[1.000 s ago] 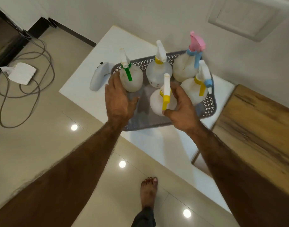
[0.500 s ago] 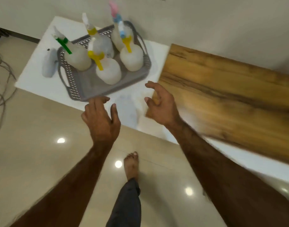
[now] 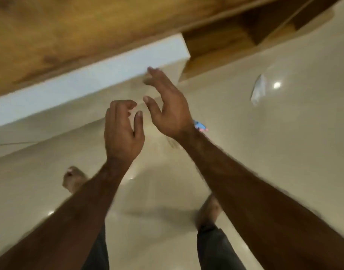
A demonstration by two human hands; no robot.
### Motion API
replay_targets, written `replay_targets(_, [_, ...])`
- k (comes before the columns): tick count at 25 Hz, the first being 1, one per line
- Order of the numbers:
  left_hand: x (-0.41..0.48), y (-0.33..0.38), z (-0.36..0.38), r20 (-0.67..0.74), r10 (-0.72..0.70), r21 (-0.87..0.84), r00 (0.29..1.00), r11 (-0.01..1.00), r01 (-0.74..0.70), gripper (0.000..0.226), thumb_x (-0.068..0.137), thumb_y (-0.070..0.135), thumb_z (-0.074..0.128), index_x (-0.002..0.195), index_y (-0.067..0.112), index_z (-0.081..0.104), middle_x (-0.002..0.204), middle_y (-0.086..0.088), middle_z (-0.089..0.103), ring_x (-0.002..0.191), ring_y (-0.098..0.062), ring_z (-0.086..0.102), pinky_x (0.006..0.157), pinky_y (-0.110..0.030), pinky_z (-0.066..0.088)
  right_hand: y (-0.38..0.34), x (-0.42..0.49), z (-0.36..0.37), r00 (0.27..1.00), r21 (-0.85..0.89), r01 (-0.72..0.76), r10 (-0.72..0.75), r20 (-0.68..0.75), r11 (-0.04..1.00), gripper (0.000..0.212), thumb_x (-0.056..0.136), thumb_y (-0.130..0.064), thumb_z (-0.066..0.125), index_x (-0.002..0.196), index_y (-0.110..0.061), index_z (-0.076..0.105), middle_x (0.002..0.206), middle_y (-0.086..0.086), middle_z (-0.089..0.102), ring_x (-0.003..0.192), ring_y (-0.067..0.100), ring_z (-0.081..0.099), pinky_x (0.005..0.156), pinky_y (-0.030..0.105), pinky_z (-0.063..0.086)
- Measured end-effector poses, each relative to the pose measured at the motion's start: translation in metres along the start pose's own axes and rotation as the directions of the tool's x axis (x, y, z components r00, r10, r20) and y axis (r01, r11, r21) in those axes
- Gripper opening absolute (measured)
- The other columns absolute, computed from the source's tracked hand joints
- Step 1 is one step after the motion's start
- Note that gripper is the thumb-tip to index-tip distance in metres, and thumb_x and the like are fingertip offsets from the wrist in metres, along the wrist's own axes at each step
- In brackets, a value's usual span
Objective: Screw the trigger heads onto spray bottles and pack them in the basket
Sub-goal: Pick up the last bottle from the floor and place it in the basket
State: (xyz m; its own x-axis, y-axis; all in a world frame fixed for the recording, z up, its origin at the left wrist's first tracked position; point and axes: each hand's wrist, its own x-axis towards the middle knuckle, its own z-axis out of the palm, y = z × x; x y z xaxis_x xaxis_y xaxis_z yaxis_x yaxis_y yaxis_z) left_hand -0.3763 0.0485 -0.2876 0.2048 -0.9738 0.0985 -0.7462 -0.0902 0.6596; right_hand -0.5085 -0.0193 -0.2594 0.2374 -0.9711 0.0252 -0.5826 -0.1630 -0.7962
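Observation:
The basket and the spray bottles are out of view. My left hand [image 3: 122, 131] hangs over the tiled floor with its fingers loosely curled and nothing in it. Close beside it to the right, my right hand [image 3: 167, 106] is held up with fingers apart and holds nothing. A small blue and pink object [image 3: 200, 126] lies on the floor just behind my right wrist; the blur hides what it is.
A white table edge [image 3: 93, 75] runs across the upper left, with a wooden top [image 3: 69, 26] above it and wooden shelving [image 3: 225, 39] to the right. Glossy beige floor tiles [image 3: 284, 143] fill the rest. Both my bare feet [image 3: 73, 180] show below.
The view has swung right, away from the basket of bottles, which has left the frame. Both hands let go of the bottles, drew back and came together, empty.

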Motion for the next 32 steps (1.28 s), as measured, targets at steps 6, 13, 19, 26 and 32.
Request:
replay_targets(6, [-0.037,0.03,0.162,0.195,-0.068,-0.092,0.978,0.992,0.087,0.031,0.103,0.027,0.054,0.128,0.008,0.059,0.128,-0.004,0.064,0.111,-0.022,0.065,0.088,-0.039,0.056,0.166,-0.073,-0.047,0.96,0.01,-0.262,0.262,-0.102,0.965,0.04,0.097,-0.02,0.062,0.131,0.0,0.063,0.145,0.014,0.06,0.138,0.028,0.054,0.111,0.04,0.048])
replay_targets(13, [-0.046,-0.045,0.279,0.617,-0.372,0.24,0.693,0.928,0.284,0.06,0.094,0.05,0.067,0.146,0.025,0.05,0.141,-0.007,0.054,0.129,-0.027,0.056,0.107,-0.035,0.047,0.318,-0.162,0.014,0.706,0.136,-0.683,0.697,-0.126,0.717,0.034,0.098,-0.026,0.06,0.127,-0.01,0.064,0.129,0.003,0.07,0.114,0.022,0.068,0.098,0.034,0.054])
replay_targets(19, [-0.058,-0.074,0.31,0.766,-0.392,0.402,0.509,0.911,0.095,0.098,0.074,0.056,0.085,0.154,0.022,0.039,0.145,-0.008,0.056,0.13,-0.03,0.057,0.106,-0.04,0.052,0.328,-0.178,0.081,0.311,0.52,-0.852,0.859,0.407,0.062,0.04,0.103,-0.037,0.051,0.131,-0.011,0.06,0.125,0.015,0.068,0.099,0.03,0.071,0.087,0.043,0.059])
replay_targets(26, [-0.055,-0.05,0.271,0.79,-0.364,0.209,0.493,0.916,0.342,0.085,0.079,0.045,0.086,0.151,0.027,0.044,0.137,0.003,0.053,0.119,-0.02,0.052,0.105,-0.036,0.052,0.284,-0.167,0.054,0.307,0.651,-0.759,0.877,0.369,-0.008,0.014,0.102,-0.033,0.057,0.108,-0.027,0.068,0.126,0.009,0.07,0.115,0.035,0.069,0.094,0.049,0.06])
replay_targets(32, [-0.012,0.024,0.18,0.801,-0.263,-0.041,0.538,0.872,0.487,0.083,0.08,0.026,0.088,0.151,0.031,0.045,0.145,0.001,0.054,0.128,-0.027,0.057,0.108,-0.048,0.054,0.184,-0.117,-0.031,0.54,0.656,-0.695,0.815,0.209,0.293,0.02,0.101,-0.029,0.06,0.119,-0.025,0.069,0.126,0.007,0.071,0.115,0.03,0.069,0.092,0.049,0.061])
